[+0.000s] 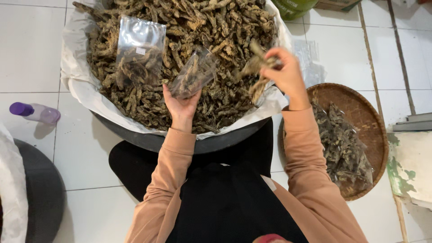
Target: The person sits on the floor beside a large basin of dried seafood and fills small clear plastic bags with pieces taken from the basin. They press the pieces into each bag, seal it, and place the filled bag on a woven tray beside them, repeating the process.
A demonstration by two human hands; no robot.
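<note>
left hand (181, 104): raised over the near edge of the basin, palm up, fingers closed around the lower end of a small clear bag (194, 74); the thumb sits on the left side of the bag, the other fingers wrap behind it.
small clear bag: tilted up and to the right from the left fingers, its mouth pointing toward the right hand; some dark dried pieces already lie inside it.
right hand (283, 74): lifted above the right side of the pile, fingers pinched together on a bunch of dried pieces (257, 74); the fingertips point left, toward the bag's mouth.
bunch of dried pieces: clamped in the right fingers, some ends sticking up above them and some hanging below, close to the bag's mouth but not visibly touching it.
dried pile (180, 45): brownish-green, twisted strips heaped just beyond and beneath both sets of fingers.
basin (148, 140): dark and round, lined with white paper (78, 83) that folds out over the rim below the left wrist.
filled clear bag (139, 51): lying flat on the pile, up and to the left of the left fingers, well apart from them.
woven tray (362, 112): round and brown, on the floor below and to the right of the right wrist, holding packed bags of the same dried stuff (344, 150).
bottle (36, 112): pale with a purple cap, on its side on the white tiles, far left of the left hand.
</note>
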